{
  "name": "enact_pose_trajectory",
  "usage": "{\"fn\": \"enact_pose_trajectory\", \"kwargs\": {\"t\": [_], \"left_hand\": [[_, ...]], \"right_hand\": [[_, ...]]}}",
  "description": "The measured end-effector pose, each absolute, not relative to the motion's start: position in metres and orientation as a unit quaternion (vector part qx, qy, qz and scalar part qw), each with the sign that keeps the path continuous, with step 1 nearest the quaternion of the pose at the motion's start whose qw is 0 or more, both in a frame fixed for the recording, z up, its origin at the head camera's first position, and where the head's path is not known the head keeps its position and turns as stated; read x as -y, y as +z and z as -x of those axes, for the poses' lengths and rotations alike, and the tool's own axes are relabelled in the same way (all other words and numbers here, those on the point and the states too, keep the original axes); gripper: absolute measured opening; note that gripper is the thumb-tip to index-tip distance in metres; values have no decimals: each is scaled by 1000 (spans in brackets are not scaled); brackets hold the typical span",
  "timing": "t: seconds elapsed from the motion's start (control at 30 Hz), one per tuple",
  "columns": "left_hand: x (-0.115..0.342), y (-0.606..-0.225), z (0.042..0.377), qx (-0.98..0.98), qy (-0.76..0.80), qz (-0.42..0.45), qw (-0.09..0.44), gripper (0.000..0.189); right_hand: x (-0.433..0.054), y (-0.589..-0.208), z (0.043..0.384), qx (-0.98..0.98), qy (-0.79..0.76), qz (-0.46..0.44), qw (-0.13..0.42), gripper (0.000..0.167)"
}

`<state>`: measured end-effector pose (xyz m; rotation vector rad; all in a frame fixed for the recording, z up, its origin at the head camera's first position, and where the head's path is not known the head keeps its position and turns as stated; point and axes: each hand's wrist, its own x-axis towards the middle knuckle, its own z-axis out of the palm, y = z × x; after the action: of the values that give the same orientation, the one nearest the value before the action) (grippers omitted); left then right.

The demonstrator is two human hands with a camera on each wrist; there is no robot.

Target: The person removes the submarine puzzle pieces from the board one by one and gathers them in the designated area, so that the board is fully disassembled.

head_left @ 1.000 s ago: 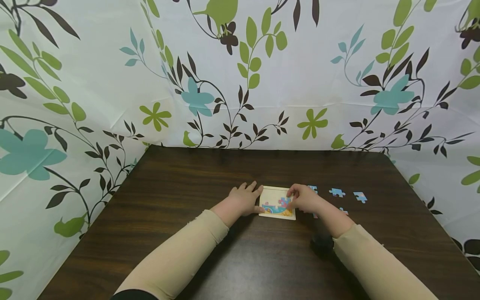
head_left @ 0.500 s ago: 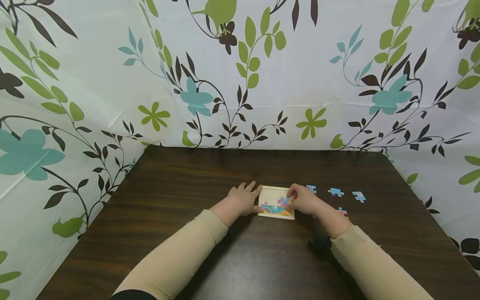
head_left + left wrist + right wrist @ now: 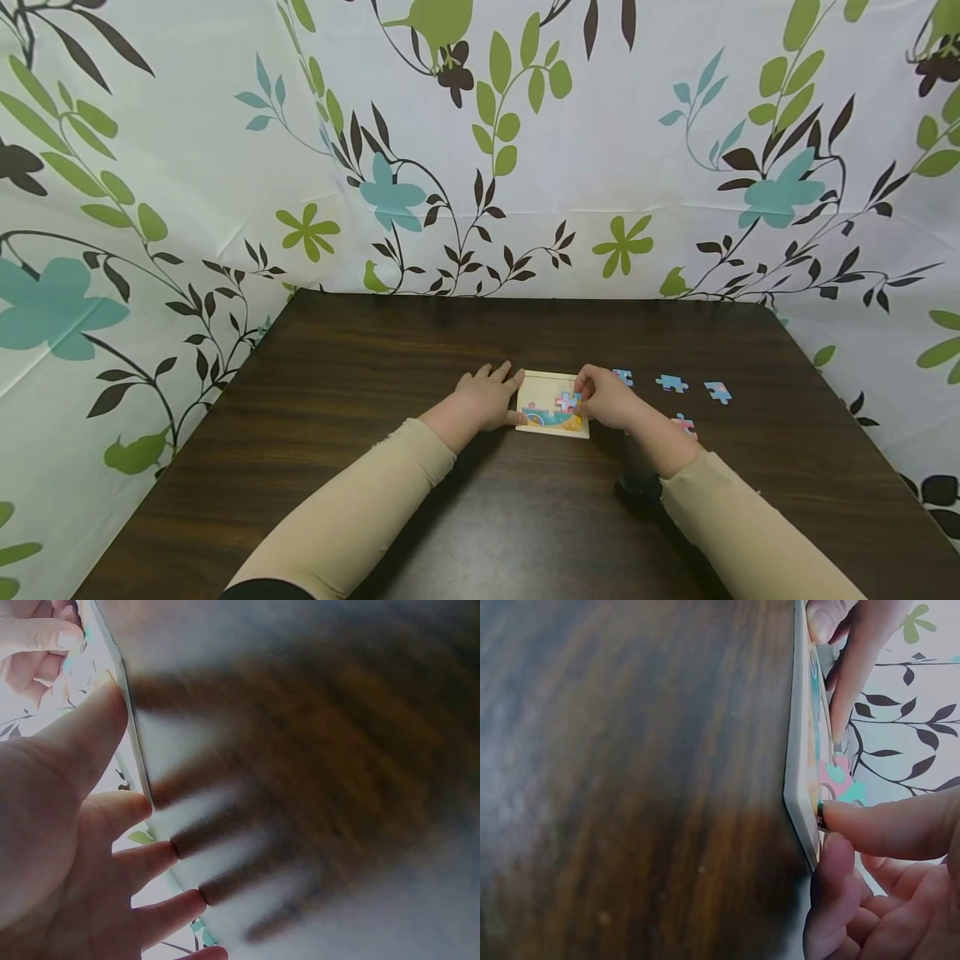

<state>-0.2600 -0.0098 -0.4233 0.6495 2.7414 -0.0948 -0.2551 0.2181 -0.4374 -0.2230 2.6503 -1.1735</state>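
Observation:
A shallow wooden puzzle tray (image 3: 551,376) lies on the dark table, with a blue and orange picture strip (image 3: 551,417) along its near side. At its left edge my left hand (image 3: 486,402) has its fingers spread on the table, the thumb on the tray's rim. My right hand (image 3: 609,400) is over the tray's right side, pinching a pink and blue jigsaw piece (image 3: 566,402) between thumb and finger. In the right wrist view that piece (image 3: 837,774) stands slightly tilted above the tray. The fingers partly hide it.
Several loose jigsaw pieces lie right of the tray, including a blue one (image 3: 672,383), one farther right (image 3: 718,392) and a pink one (image 3: 685,426) beside the right wrist. Behind the table (image 3: 420,333) hangs a leaf-patterned cloth (image 3: 540,192).
The right hand has shifted up very slightly, and the pink and blue piece in it has changed its tilt. More of the pink loose piece shows. The left hand stays in place.

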Motion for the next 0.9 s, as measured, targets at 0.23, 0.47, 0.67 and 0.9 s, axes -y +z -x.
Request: {"fn": "enact_pose_trajectory", "kwargs": {"t": [0.23, 0.47, 0.67, 0.9], "left_hand": [[10, -422, 260, -959, -38, -228, 164, 85], [10, -424, 262, -959, -36, -226, 166, 85], [10, -426, 263, -959, -37, -225, 169, 85], [10, -425, 262, -959, -40, -225, 168, 85]], "right_hand": [[-219, -439, 253, -899, -413, 76, 123, 11], [-219, -438, 252, -894, -420, 90, 126, 7], [-218, -439, 253, -889, -432, 84, 125, 9], [-217, -440, 252, -886, -439, 74, 132, 4]]}}
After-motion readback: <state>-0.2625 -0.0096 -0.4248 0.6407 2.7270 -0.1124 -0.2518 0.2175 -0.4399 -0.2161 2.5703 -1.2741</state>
